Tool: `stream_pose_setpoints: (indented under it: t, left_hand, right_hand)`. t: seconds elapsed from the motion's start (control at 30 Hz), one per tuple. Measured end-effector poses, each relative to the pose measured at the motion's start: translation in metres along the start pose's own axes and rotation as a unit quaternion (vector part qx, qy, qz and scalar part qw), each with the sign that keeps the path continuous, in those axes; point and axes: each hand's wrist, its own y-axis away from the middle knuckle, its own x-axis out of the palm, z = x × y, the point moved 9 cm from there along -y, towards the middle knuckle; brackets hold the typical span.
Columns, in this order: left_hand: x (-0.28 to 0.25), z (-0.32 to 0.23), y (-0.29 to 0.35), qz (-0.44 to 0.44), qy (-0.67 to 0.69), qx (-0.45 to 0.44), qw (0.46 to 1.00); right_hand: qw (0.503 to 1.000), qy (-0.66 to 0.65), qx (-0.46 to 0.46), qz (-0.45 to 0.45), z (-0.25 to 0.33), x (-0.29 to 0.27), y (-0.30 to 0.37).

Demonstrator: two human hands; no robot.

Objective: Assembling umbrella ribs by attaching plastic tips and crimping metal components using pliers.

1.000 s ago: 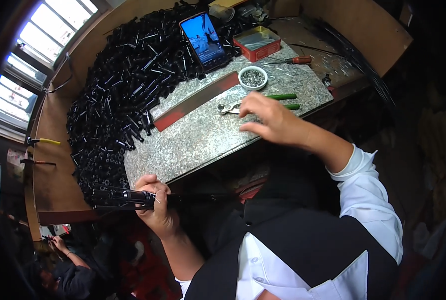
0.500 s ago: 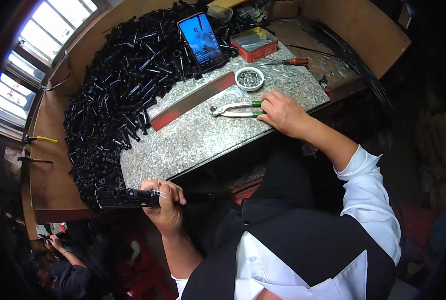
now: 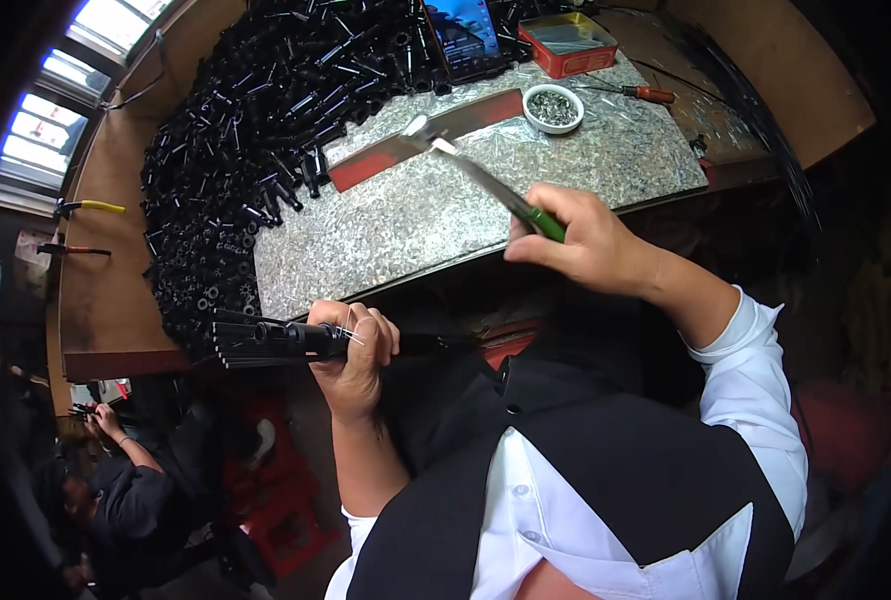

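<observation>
My left hand [image 3: 354, 355] is closed around a bundle of thin black rods [image 3: 251, 340], which resembles a folded umbrella frame, below the board's near left edge. A dark ribbed tube lies among the rods, and thin shiny wires [image 3: 352, 333] stick up by my thumb. Above the board, my right hand [image 3: 586, 240] grips end-cutting pincers [image 3: 491, 185] by their green handles. Their head, blurred by motion, points up and left over the red-brown bar [image 3: 366, 168]. Whether the jaws are open cannot be made out.
On the speckled board [image 3: 366, 245] stand a white bowl [image 3: 556, 130] of small metal bits, a red tin [image 3: 578, 65] and a screwdriver [image 3: 651, 95]. A phone [image 3: 466, 45] leans by a large heap of black parts [image 3: 266, 110]. Another person [image 3: 131, 495] sits at lower left.
My right hand has lifted the pincers off the board and tilted their head up and left. The view has shifted; my left hand still holds the bundle.
</observation>
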Motion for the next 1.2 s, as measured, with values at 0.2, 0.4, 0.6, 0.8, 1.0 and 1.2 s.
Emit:
stream_pose_setpoints:
  t: [0.2, 0.4, 0.6, 0.8, 1.0, 1.2]
  left_hand:
    - [0.009, 0.000, -0.002, 0.078, 0.053, 0.026, 0.995]
    - [0.007, 0.001, -0.003, 0.023, 0.027, 0.020, 0.999]
    - [0.002, 0.013, -0.001, -0.047, 0.009, -0.024, 0.999]
    - [-0.008, 0.024, 0.003, -0.038, -0.011, -0.031, 0.999]
    - [0.001, 0.025, 0.004, 0.043, -0.043, -0.023, 0.998]
    - [0.009, 0.030, 0.004, 0.016, -0.028, -0.052, 0.998]
  right_hand:
    - [0.940, 0.256, -0.205, -0.092, 0.058, 0.001, 0.006]
    - [0.774, 0.477, -0.349, -0.226, 0.098, 0.007, 0.016]
    - [0.757, 0.492, -0.378, -0.204, 0.102, 0.019, 0.021]
    - [0.843, 0.449, -0.297, -0.016, 0.081, 0.028, 0.019]
    - [0.923, 0.268, -0.239, 0.139, 0.055, 0.044, 0.034]
    - [0.754, -0.363, 0.277, 0.473, 0.009, 0.092, 0.080]
